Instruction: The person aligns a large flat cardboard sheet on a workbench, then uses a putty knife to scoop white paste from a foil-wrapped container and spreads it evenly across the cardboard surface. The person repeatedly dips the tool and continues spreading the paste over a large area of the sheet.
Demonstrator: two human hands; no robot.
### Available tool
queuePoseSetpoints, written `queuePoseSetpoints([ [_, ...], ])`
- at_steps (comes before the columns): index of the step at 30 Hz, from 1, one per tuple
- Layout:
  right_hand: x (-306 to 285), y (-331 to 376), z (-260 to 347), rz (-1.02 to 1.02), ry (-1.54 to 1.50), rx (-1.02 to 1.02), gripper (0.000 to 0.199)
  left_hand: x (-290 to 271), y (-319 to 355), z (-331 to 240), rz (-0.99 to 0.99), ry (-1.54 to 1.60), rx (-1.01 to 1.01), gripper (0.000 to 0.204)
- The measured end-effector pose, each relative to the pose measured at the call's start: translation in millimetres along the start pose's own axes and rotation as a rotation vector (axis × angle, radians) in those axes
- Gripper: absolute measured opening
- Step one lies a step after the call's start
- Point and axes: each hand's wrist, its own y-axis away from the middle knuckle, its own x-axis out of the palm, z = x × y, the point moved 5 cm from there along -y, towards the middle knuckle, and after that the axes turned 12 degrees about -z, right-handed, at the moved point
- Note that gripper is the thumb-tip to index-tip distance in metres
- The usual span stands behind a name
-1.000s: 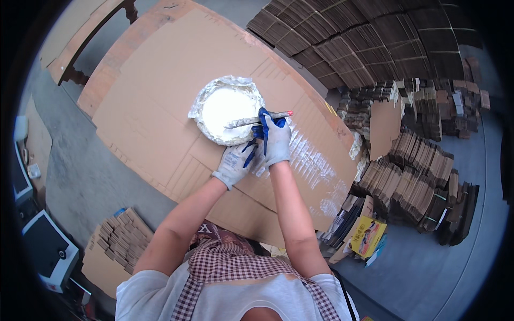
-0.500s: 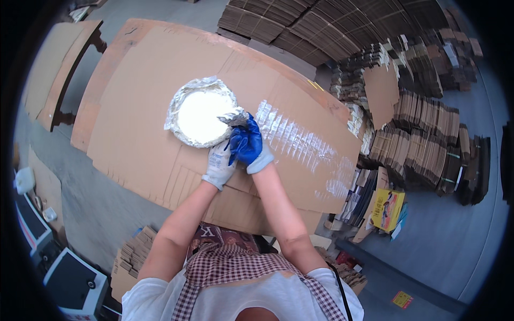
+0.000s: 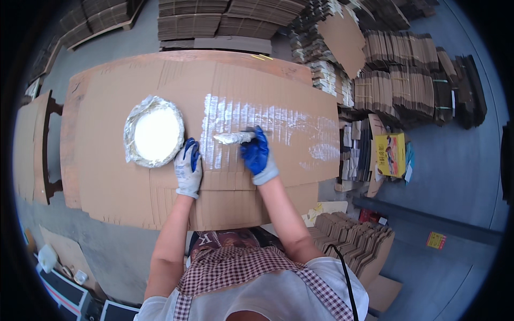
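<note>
My right hand [image 3: 258,155], in a blue and grey-white glove, is closed on a short brush [image 3: 231,138] thickly coated in silvery white paste. The brush lies level over the smeared part of a cardboard sheet [image 3: 115,187]; whether it touches is hard to tell. Streaks of white paste [image 3: 235,115] run across the ridged cardboard. To the left sits a round bowl [image 3: 130,143] with a crumpled foil-like rim, full of bright white paste. Beside its lower right rim rests my left hand [image 3: 187,170], gloved alike, fingers extended and slightly bent, holding nothing I can see.
The cardboard covers a wooden table [image 3: 72,134]. Bundled flat cardboard [image 3: 225,21] is stacked beyond it, with more stacks [image 3: 396,88] at the right. A yellow box [image 3: 390,155] stands right of the table. Folded cardboard [image 3: 348,235] leans near my right elbow.
My view has turned, shifting the scene. My right hand has carried the brush away from the bowl to the pasted cardboard. My hands, together before, are now apart.
</note>
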Motion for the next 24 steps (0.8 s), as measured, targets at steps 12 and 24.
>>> queuePoseSetpoints([
  [12,5.1,116.4,16.5,-0.014,1.909,-1.268,0.050,7.3,2.5,-2.3,0.069,-0.013,0.046,0.033],
  [24,-136.5,101.5,167.2,-0.790,1.773,-1.079,0.045,4.6,0.9,-11.1,0.075,0.036,-0.039,0.035],
])
